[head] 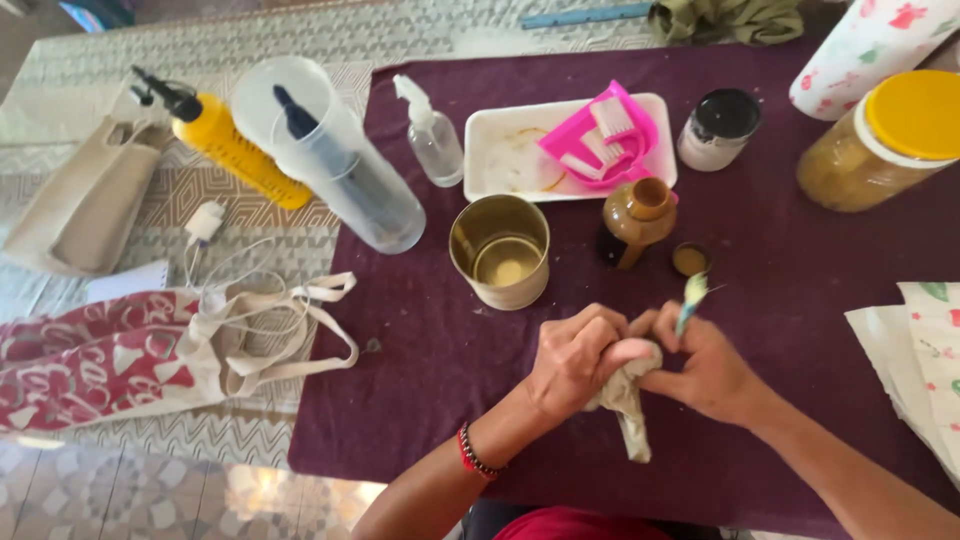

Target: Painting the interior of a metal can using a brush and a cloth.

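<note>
Head view looks down on two bare hands meeting over a dark purple cloth spread on the table. Left hand, with a red and black bracelet at the wrist, is curled into a loose fist around a crumpled, stained rag; the rag's tail hangs out below the hands toward the person. Right hand presses against the left, its fingers closed on the rag and on a small slim thing with a pale yellow-green tip that sticks up just above the knuckles; what that thing is I cannot tell.

Just beyond the hands stand a brass-coloured tin cup, open and upright, a brown bottle with its top off, and a small round cap lying close above the right hand. Farther off from the hands sits a white tray holding pink brushes, with a clear spray bottle to its left and a black-lidded jar to its right. Well beyond the right hand is a big jar with a yellow lid. Off to the left of the hands lie a clear plastic jug, a yellow bottle and a red patterned bag. Folded patterned paper lies to the right of the right hand.
</note>
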